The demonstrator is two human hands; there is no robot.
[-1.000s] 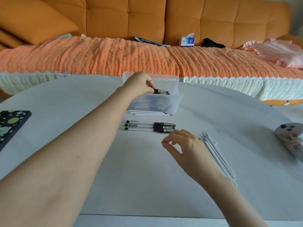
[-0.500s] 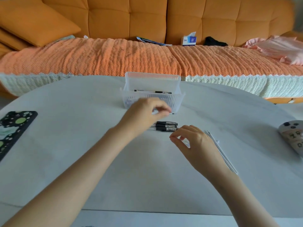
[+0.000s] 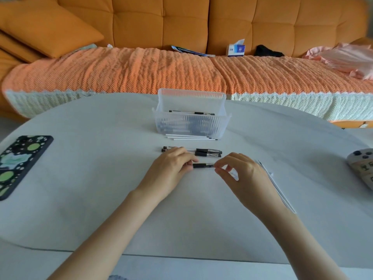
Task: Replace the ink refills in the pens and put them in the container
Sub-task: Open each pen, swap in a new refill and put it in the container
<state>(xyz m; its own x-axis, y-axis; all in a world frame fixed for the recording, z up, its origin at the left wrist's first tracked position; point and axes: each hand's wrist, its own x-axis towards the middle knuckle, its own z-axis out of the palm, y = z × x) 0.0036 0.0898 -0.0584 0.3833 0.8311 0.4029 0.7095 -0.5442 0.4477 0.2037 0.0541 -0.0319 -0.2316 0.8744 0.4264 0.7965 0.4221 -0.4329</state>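
Observation:
My left hand and my right hand hold one black-capped pen between them, level, just above the table. My left fingers grip its barrel and my right fingertips pinch the cap end. Two more pens lie side by side just beyond my hands. The clear ribbed container stands further back with several pens inside. White refills lie along its front foot. A second bundle of white refills lies partly hidden under my right wrist.
A phone in a black dotted case lies at the table's left edge. A grey game controller sits at the right edge. An orange sofa with a woven cover runs behind the table.
My left hand left the container, came back to the row of pens and lifted one. My right hand closed in on its cap end. The view shifted slightly.

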